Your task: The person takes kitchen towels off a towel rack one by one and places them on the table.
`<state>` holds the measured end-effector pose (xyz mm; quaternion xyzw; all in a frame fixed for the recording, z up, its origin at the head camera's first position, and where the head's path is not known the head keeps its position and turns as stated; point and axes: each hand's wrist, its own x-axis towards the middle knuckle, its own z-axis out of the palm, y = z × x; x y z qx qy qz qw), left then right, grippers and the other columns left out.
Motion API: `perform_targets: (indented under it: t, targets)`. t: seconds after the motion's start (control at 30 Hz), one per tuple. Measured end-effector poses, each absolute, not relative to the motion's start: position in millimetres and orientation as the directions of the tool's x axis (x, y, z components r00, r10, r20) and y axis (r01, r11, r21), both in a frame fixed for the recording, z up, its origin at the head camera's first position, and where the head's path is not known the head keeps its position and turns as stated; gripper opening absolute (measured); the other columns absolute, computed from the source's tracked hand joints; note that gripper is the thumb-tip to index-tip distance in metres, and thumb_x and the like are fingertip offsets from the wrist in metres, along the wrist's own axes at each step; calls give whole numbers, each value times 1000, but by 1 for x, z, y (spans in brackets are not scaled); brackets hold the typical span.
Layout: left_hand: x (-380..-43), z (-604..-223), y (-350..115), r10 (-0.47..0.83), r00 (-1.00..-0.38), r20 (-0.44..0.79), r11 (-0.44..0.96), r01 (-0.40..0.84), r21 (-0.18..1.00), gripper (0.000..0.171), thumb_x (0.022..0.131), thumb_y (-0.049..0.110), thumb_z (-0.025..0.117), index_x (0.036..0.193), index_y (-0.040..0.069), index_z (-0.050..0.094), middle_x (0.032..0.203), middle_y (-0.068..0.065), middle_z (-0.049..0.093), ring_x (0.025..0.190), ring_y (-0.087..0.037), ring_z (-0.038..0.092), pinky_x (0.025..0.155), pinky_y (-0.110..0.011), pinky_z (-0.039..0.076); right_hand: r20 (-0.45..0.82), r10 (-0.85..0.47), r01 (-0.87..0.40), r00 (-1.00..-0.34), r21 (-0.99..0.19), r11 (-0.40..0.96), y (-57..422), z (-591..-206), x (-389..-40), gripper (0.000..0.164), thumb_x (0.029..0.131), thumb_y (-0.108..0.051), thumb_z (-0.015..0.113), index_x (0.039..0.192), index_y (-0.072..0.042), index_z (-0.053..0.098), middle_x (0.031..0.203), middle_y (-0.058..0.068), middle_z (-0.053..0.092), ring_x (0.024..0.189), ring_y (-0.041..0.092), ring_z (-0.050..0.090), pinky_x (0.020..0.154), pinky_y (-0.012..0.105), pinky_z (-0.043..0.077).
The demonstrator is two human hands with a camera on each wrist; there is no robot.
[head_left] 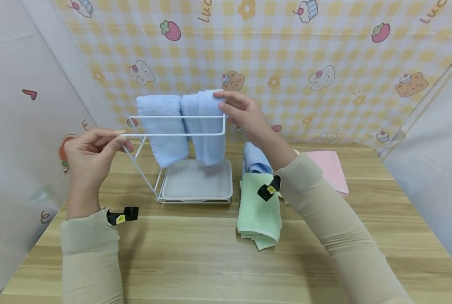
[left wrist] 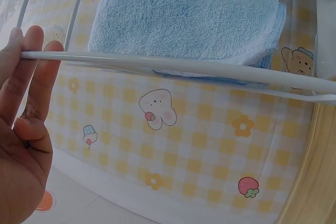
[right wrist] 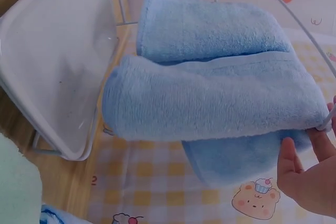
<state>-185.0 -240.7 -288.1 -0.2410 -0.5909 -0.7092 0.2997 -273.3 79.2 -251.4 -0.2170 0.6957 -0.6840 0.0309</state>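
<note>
A white wire rack [head_left: 176, 135] stands on the table, a white tray [head_left: 197, 185] at its base. Two folded light blue towels hang side by side over its upper bars: the left towel [head_left: 169, 150] and the right towel [head_left: 212, 150]. At the rack's upper left corner, my left hand [head_left: 89, 158] pinches the bar between thumb and fingers. My right hand [head_left: 246, 116] holds the upper right edge of the right towel; in the right wrist view its thumb and fingers [right wrist: 289, 163] meet the towel [right wrist: 220, 98] beside the rack's end.
Right of the rack, a green towel [head_left: 256, 211] lies folded on the table [head_left: 195, 253], with a rolled blue towel [head_left: 256, 158] behind it. A pink towel [head_left: 330, 169] lies farther right, partly hidden by my right arm. A checkered cloth [head_left: 271, 55] hangs behind.
</note>
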Motion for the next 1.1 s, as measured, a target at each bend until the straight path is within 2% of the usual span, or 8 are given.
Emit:
perform_targets:
  t: [0.2,0.37,0.5,0.7,0.83,1.0,1.1]
  targets:
    - [-185,-288,-241,-142,-702,698,-118,712,692,15,81,-16,71,90,-27,63,72,-12,75,60,-17,72,70,-23,62,273,-300,-264,-914,-962,-69,74,-247,-274,37,97,-4,62,133,-4,61,140,7,61,124,16,60,104,31,52]
    - [-185,-288,-241,-144,-700,699,-116,713,691,13,81,-18,70,90,-26,64,73,-12,75,60,-17,71,70,-23,61,246,-269,-221,-931,-968,-122,71,-242,-270,44,94,2,64,137,-6,59,141,8,60,124,16,58,96,25,52]
    - [-185,-288,-240,-145,-703,696,-111,711,694,12,81,-18,69,90,-25,65,72,-11,75,60,-17,71,70,-22,61,292,-234,-260,-927,-953,-159,69,-242,-267,51,92,5,65,140,-8,56,142,8,58,125,14,54,93,24,49]
    - [-185,-288,-240,-144,-701,698,-97,712,695,13,81,-19,69,90,-26,64,72,-11,75,61,-17,72,71,-22,61,415,-190,-363,-890,-896,-257,63,-246,-263,63,89,12,63,148,-6,46,153,2,46,135,12,48,108,33,48]
    - [-185,-288,-241,-148,-698,700,-88,715,694,16,81,-15,72,90,-26,64,72,-11,75,61,-16,72,71,-21,61,469,-131,-426,-873,-866,-261,59,-250,-261,65,88,12,65,148,-4,45,156,2,43,139,9,43,113,29,42]
    - [-185,-289,-241,-145,-691,708,-90,722,686,19,81,-14,72,90,-28,62,72,-10,75,61,-16,72,71,-22,61,502,-36,-481,-864,-845,-234,55,-254,-261,63,87,10,66,146,-3,48,159,2,40,149,6,29,120,25,33]
    - [-186,-289,-240,-142,-685,715,-94,728,679,17,81,-15,71,90,-28,63,72,-11,75,61,-17,72,71,-23,61,538,8,-528,-843,-825,-199,53,-254,-262,62,87,11,66,146,-2,48,159,5,39,150,6,27,120,22,31]
